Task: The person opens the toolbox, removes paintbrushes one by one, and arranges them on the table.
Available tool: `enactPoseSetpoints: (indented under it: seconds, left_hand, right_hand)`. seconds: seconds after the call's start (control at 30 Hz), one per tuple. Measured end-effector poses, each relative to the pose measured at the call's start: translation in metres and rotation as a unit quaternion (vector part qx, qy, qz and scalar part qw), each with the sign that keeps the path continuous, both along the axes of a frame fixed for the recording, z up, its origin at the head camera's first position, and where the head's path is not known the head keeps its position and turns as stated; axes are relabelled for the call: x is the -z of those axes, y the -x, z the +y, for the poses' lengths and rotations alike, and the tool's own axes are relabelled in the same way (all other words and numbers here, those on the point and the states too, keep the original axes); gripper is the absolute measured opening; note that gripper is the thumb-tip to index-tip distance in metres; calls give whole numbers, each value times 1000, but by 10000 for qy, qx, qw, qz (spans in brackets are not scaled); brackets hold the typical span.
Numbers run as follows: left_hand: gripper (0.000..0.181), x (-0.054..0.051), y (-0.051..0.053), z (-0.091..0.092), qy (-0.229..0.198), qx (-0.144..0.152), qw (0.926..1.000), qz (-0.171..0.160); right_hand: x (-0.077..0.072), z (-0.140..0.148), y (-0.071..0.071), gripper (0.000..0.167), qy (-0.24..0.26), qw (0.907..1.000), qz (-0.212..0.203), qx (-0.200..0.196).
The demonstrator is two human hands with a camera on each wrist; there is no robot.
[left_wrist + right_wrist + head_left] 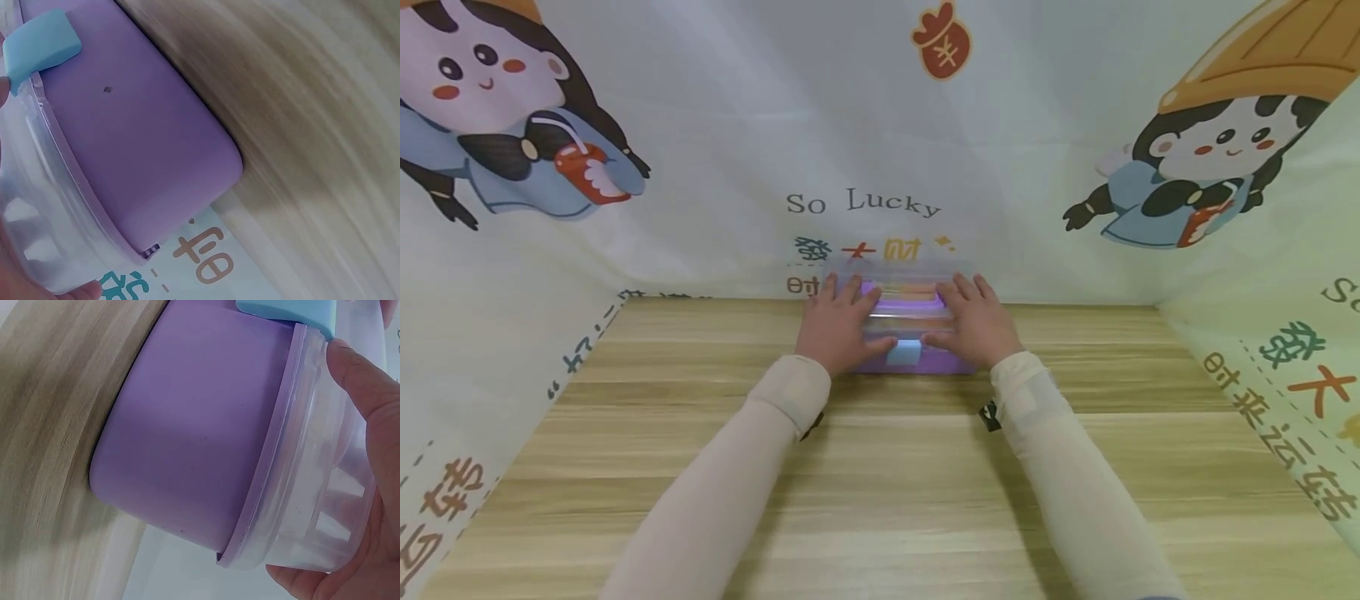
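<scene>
A lidded storage box stands near the back edge of the wooden table. Its body (137,119) is smooth purple, its lid (306,487) is clear plastic, and a light blue latch (904,352) sits at the middle of the front. My left hand (838,329) rests spread on the lid's left end. On the right end lies my right hand (985,325), its fingers likewise spread. Both thumbs reach inward along the front, touching the lid close to the latch. Orange and purple shapes show through the lid; their kind is unclear.
White printed cloth (880,150) hangs right behind the box and along both sides, with cartoon figures and lettering on it. The light wood-grain table (887,492) extends toward me beneath both forearms.
</scene>
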State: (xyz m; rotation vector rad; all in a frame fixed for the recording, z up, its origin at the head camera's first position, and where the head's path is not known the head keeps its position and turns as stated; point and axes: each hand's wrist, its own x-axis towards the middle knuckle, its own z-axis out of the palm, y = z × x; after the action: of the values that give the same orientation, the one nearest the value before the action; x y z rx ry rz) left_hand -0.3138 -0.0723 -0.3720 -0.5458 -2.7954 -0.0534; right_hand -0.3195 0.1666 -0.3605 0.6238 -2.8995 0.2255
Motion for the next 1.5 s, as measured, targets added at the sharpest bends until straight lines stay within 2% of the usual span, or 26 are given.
enactPoseSetpoints:
  seconds: [0.2, 0.5, 0.7, 0.83, 1.17, 1.5]
  left_hand:
    - [85, 3, -7, 2, 36, -47, 10000, 70]
    - [85, 0, -18, 0, -55, -85, 9999, 31]
    - [84, 1, -19, 1, -110, -74, 9998, 114]
    - [84, 3, -21, 2, -116, -43, 9998, 166]
    - [81, 0, -37, 2, -242, -56, 9997, 85]
    - [79, 1, -48, 0, -160, 4, 9998, 146]
  right_hand:
    - [2, 2, -6, 90, 42, 10000, 54, -7]
    - [2, 0, -14, 91, 99, 9999, 29, 36]
    - [3, 1, -18, 92, 215, 9997, -54, 90]
    - [2, 3, -21, 91, 187, 9997, 30, 127]
    - [1, 1, -37, 91, 232, 9996, 30, 134]
    - [3, 1, -48, 90, 257, 9995, 86, 154]
